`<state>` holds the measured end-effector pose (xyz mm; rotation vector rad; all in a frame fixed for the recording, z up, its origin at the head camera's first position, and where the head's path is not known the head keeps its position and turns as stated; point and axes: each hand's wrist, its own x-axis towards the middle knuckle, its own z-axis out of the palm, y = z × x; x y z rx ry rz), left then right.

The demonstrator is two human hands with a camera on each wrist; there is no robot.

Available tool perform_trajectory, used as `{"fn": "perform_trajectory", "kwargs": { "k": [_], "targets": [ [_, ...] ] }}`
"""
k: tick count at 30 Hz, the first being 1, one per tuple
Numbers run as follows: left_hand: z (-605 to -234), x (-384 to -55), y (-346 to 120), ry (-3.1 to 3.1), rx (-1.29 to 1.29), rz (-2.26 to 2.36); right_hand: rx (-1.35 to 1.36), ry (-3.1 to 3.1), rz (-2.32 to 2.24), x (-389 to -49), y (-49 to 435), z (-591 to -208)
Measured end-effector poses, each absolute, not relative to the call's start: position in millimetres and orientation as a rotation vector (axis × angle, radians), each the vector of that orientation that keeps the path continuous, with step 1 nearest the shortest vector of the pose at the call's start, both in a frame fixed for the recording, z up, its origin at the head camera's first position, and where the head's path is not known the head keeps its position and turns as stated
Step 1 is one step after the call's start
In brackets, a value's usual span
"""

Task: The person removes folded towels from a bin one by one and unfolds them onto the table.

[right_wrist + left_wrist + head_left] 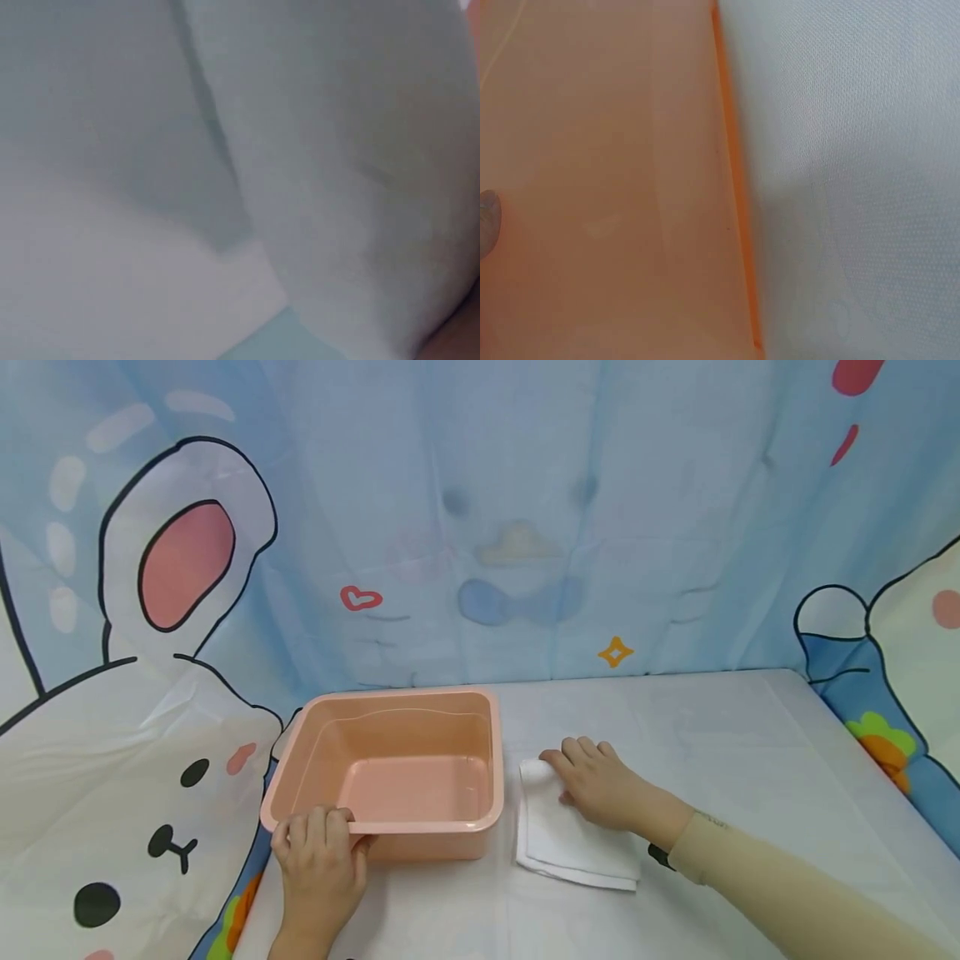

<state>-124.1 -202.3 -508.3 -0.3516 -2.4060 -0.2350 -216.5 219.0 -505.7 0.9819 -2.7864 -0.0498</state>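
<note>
A peach plastic basin (420, 846) stands upright on the white-covered table. My left hand (318, 864) grips its near rim toward the left corner, fingers over the edge and thumb below. The left wrist view shows the basin's outer wall (615, 150) up close, with a thumb tip (489, 223) against it. To the right of the basin is a folded white towel (577, 852). My right hand (600, 785) holds the towel at its far edge, the thumb partly tucked out of sight. Blurred pale cloth (337, 165) fills much of the right wrist view.
The white tabletop (712, 760) extends behind and to the right of the towel. A blue cartoon-printed curtain (525, 527) hangs along the table's back edge, with printed cloth at both sides too. Inside the basin only its bare floor (416, 789) shows.
</note>
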Motion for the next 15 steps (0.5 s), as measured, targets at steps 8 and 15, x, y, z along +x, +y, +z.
{"fn": "perform_trajectory", "kwargs": {
  "k": [8,15],
  "targets": [
    [-508.3,-124.4,-202.1,-2.417,-0.347,-0.239,0.976,-2.817,-0.037,-238.9,219.5,-528.5],
    [-509.3,-124.9,-202.4,-2.406,-0.349,-0.242,0.957,-2.84,-0.009,-249.8,217.8,-542.1]
  ]
}}
